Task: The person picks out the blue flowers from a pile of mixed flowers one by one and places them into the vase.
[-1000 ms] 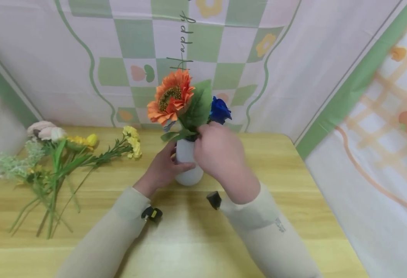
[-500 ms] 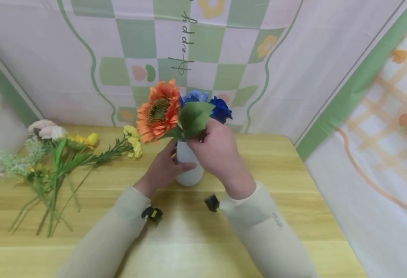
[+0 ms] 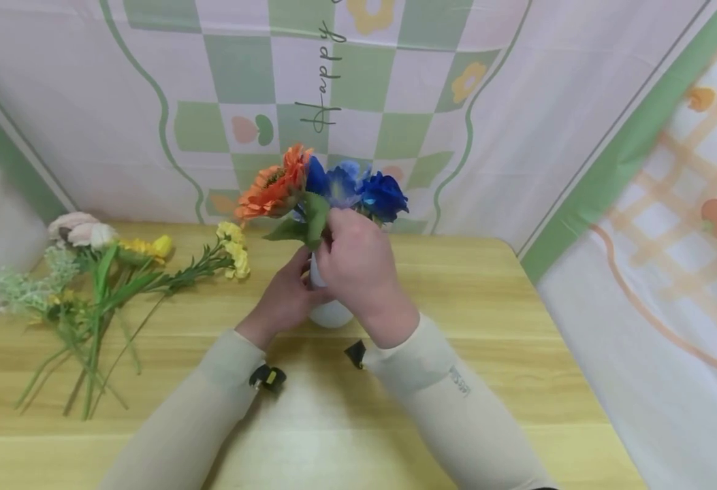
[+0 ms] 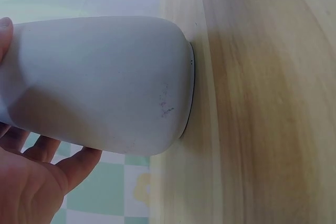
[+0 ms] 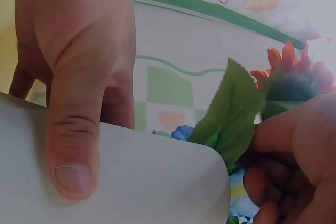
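A white vase [image 3: 332, 314] stands upright on the wooden table, and my left hand [image 3: 284, 296] grips its side. In the left wrist view the vase [image 4: 105, 82] has faint purplish marks near its base. At the vase mouth my right hand [image 3: 358, 265] pinches the orange flower [image 3: 275, 187] low down, by its green leaf [image 3: 316, 216]; the stem is hidden behind the fingers. This orange bloom leans left. Blue flowers [image 3: 385, 196] rise behind the right hand, above the vase. The right wrist view has the right hand [image 5: 296, 163] beside the leaf, its fingers curled.
Several loose flowers lie on the left of the table: pale pink blooms [image 3: 79, 229], yellow ones [image 3: 233, 250] and white-green sprigs [image 3: 15, 289], their green stems [image 3: 91, 367] crossing. A checked cloth [image 3: 235, 68] hangs behind the table [image 3: 487, 299].
The orange flower has come down and tipped to the left, with the right hand shifting left across the vase mouth. More blue blooms now show. The left hand keeps its grip on the vase.
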Demonstrator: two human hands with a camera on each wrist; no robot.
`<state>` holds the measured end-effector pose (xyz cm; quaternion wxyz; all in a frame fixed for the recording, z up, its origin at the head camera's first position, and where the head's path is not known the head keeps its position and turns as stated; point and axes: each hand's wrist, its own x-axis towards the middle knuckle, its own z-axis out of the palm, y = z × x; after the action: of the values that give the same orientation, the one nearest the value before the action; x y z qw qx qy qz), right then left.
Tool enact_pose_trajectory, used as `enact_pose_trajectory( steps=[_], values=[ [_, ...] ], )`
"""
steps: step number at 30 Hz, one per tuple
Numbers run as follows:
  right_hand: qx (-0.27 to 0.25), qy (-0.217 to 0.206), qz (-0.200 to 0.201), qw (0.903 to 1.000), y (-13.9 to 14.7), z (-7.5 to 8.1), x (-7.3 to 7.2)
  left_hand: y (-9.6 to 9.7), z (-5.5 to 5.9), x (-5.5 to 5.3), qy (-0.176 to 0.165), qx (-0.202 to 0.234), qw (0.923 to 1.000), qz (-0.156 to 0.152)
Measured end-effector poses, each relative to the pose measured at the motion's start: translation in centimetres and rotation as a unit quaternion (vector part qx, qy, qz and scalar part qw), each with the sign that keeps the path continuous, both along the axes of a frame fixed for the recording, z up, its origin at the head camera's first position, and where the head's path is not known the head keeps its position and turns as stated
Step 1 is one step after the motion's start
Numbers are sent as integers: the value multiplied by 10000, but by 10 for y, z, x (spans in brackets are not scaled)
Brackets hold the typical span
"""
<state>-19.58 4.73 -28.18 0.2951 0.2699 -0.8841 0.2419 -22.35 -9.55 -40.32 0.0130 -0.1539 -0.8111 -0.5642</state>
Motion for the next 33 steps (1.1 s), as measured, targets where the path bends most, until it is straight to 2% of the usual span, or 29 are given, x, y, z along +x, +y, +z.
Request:
enact_pose_trajectory(
  steps=[6, 13, 21, 24, 28, 33],
  values=[
    [339, -400, -558, 9971, -6, 2, -1, -1, 2, 0, -109, 77, 9999, 10],
    [646, -961, -1026, 9880, -16, 5, -1, -2, 2, 1, 93, 170, 9998, -55],
    [1047, -1417, -1362, 9749, -18, 8, -2, -4, 1, 2, -180, 241, 9995, -43],
    [1178, -1320, -1189, 9770, -15, 5, 0, -4, 0, 1, -141, 211, 9996, -84],
    [1181, -943, -674, 9862, -2, -1, 7, -2, 0, -1, -27, 71, 9999, -130],
    [861, -333, 25, 9957, 21, -10, 16, 0, 3, -2, -217, 159, 9996, -109]
  ],
)
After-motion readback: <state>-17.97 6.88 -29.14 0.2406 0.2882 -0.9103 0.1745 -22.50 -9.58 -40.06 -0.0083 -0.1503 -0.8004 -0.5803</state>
